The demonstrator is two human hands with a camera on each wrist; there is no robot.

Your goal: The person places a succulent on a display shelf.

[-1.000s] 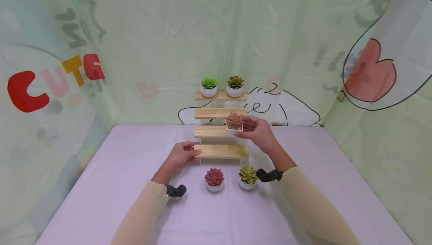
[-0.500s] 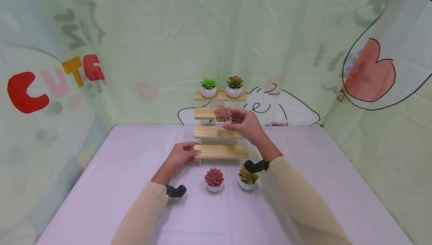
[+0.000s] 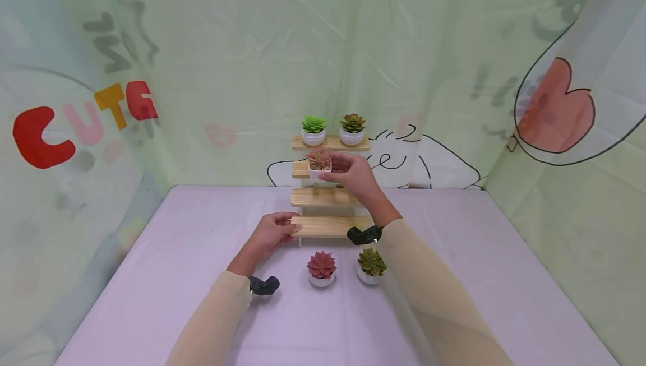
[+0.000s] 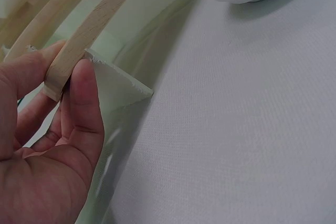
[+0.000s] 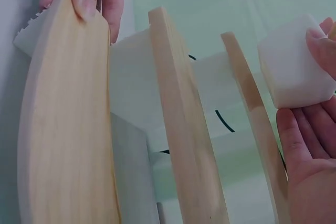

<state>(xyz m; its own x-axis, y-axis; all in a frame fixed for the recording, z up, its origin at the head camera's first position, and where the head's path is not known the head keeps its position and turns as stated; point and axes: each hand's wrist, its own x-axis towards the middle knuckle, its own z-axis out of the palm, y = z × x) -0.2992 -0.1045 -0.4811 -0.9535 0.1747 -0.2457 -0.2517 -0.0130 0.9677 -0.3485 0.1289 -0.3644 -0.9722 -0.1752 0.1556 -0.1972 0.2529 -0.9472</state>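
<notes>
My right hand (image 3: 353,175) holds a small square white pot with a pinkish succulent (image 3: 320,161) at the second-highest plank of a tiered wooden plant stand (image 3: 330,197). In the right wrist view, thumb and fingers grip the white pot (image 5: 294,64) close beside a plank edge. My left hand (image 3: 272,232) pinches the left end of the lowest plank (image 4: 79,38), thumb on one face and fingers on the other. Two succulents in round white pots, one bright green (image 3: 314,130) and one brownish green (image 3: 352,129), stand on the top plank.
On the table (image 3: 202,310), in front of the stand, sit a dark pink succulent (image 3: 321,268) and a yellow-green one (image 3: 371,265), both in round white pots. A printed pale green curtain (image 3: 252,74) hangs behind and at the sides.
My right hand has carried the pinkish succulent leftward and upward, from in front of the third plank to the second-highest one. The left hand has stayed on the lowest plank.
</notes>
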